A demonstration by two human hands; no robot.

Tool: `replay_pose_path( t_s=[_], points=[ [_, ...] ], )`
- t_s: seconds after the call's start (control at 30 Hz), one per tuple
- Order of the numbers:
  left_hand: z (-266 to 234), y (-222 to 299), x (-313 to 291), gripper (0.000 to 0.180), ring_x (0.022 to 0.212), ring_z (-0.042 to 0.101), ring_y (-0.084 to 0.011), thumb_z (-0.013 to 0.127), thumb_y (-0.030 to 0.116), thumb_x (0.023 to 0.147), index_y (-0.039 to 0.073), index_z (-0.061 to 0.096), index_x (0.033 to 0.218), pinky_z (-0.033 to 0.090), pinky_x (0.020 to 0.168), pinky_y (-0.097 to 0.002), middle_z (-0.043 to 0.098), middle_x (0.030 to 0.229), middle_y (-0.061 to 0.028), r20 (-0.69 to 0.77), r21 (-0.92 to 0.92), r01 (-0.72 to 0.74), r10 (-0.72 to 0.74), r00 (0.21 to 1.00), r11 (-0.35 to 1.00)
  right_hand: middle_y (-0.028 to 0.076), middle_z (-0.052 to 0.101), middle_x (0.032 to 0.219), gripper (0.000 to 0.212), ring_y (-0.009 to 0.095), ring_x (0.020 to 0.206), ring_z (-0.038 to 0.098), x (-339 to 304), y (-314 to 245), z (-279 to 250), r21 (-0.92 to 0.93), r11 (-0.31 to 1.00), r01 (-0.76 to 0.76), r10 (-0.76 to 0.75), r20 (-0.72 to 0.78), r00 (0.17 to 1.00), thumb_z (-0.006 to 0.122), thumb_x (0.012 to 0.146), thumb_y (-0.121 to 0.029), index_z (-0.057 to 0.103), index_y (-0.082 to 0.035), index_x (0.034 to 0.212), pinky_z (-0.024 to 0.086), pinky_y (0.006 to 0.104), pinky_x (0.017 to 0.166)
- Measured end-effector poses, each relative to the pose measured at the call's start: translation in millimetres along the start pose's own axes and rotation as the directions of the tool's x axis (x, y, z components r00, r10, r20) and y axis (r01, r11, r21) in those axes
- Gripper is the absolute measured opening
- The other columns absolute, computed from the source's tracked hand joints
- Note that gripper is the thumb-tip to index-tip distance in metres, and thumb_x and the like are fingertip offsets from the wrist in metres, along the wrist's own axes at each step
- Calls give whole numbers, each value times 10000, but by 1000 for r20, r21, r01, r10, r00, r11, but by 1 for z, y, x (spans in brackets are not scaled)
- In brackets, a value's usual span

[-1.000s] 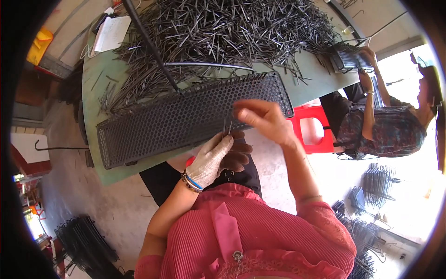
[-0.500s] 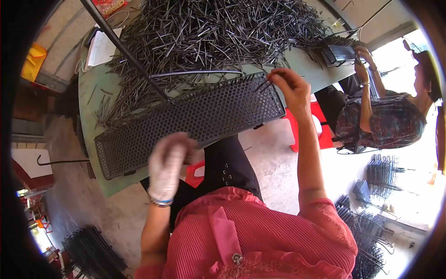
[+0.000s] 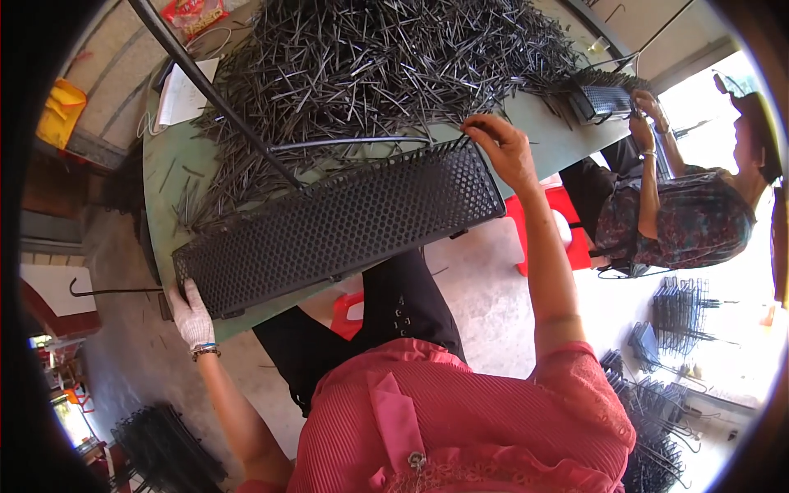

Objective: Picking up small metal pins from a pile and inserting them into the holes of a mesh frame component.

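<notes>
A long, black perforated metal panel [image 3: 345,209] with folded edges lies slantwise along the near edge of the table. Thin black strips stand in a row along its far edge. My left hand [image 3: 193,319], in a white knitted glove, grips the panel's left end, its thumb on top and the other fingers mostly hidden. My bare right hand [image 3: 508,152] is at the far right corner, thumb and forefinger pinched on a thin black strip at the end of the row. The strip is mostly hidden by the fingertips.
A big heap of loose black strips [image 3: 370,70] covers the back of the green table [image 3: 168,181]. A black bar stand [image 3: 234,115] rises behind the panel. At right a co-worker [image 3: 674,205] handles a similar panel [image 3: 604,100]. A red stool [image 3: 567,230] stands between us.
My left hand has moved left from in front of the panel to its left end and taken hold there. My right hand has shifted slightly left, its strip now at the panel's edge.
</notes>
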State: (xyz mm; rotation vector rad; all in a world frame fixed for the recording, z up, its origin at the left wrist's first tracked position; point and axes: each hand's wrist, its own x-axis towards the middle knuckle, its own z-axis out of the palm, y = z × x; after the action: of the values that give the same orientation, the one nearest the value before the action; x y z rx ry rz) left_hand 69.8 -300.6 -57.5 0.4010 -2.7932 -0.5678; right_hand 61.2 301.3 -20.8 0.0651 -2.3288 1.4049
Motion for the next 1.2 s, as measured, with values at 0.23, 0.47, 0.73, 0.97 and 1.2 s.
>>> replay_pose_path(
  t_s=[0.23, 0.47, 0.73, 0.97, 1.2],
  points=[
    [-6, 4, 1, 667, 1200, 517, -389, 453, 507, 962, -28, 421, 1359, 397, 1013, -405, 536, 1298, -254, 68, -13, 36, -35, 997, 999, 68, 696, 936, 141, 129, 871, 653, 1, -4, 4, -85, 995, 53, -45, 102, 994, 645, 881, -56, 660, 2, 1009, 508, 263, 782],
    [-15, 2, 8, 825, 1318, 417, -311, 528, 576, 905, -78, 378, 1386, 313, 1089, -373, 445, 1416, -213, 230, -250, 125, -66, 971, 960, 114, 685, 931, 178, 274, 866, 656, -12, 5, 14, -203, 974, 105, -97, 49, 994, 683, 845, -111, 665, -14, 992, 503, 335, 773],
    [-17, 4, 8, 1018, 1353, 363, -308, 601, 657, 811, -98, 304, 1425, 262, 1123, -383, 375, 1461, -226, 326, -402, 276, -145, 934, 873, 123, 683, 933, 192, 314, 878, 642, -14, -4, 19, -355, 923, 150, -147, 34, 989, 677, 849, -132, 658, -31, 1011, 493, 379, 795],
    [-9, -9, 10, 1007, 1338, 379, -303, 606, 646, 815, -107, 312, 1416, 268, 1121, -380, 392, 1451, -220, 306, -385, 281, -166, 938, 879, 150, 678, 946, 182, 340, 875, 637, -12, -5, 21, -365, 924, 115, -122, 2, 992, 645, 882, -147, 654, -21, 1014, 498, 393, 775],
    [-7, -16, 10, 964, 1329, 390, -302, 592, 636, 829, -98, 347, 1403, 271, 1116, -375, 408, 1441, -210, 294, -371, 275, -168, 941, 887, 164, 672, 949, 174, 349, 871, 634, -11, -8, 28, -428, 894, 131, -180, -77, 981, 614, 903, -135, 643, -4, 1014, 497, 401, 756]
  ],
)
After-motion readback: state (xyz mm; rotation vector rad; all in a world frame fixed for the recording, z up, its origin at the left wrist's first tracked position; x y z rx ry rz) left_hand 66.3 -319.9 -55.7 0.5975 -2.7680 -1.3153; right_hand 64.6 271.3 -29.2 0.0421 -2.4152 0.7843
